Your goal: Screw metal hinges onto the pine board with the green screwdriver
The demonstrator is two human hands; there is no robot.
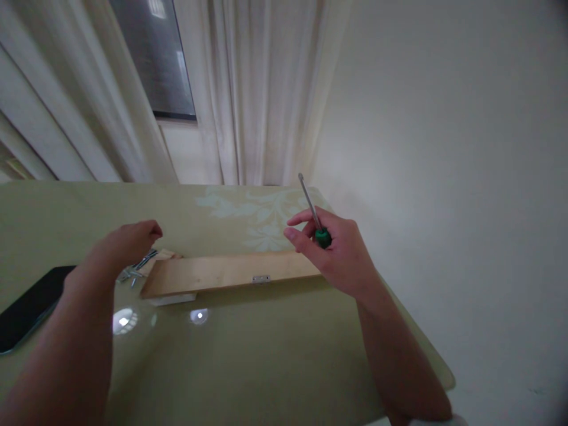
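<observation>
- One flat, smooth wooden board [213,275] lies on the glossy table [248,355].
- One small metal plate [261,279] sits at the board's near edge.
- Over the board's right end, the right hand [332,245] grips one green-handled metal screwdriver [313,210].
- Near its left end, the left hand's [133,239] fingers curl; whether they hold anything cannot be told.

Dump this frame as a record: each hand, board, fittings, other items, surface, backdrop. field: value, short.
left: left hand, fingers curled, near small metal parts; grip contents hidden
right: right hand, holding green-handled screwdriver, shaft pointing up
board: wooden board, white piece under its left end
fitting: small metal plate at the board's near edge
other: black flat object, partly behind the left forearm
surface: pale green table, leaf pattern
backdrop: light curtains, plain wall
</observation>
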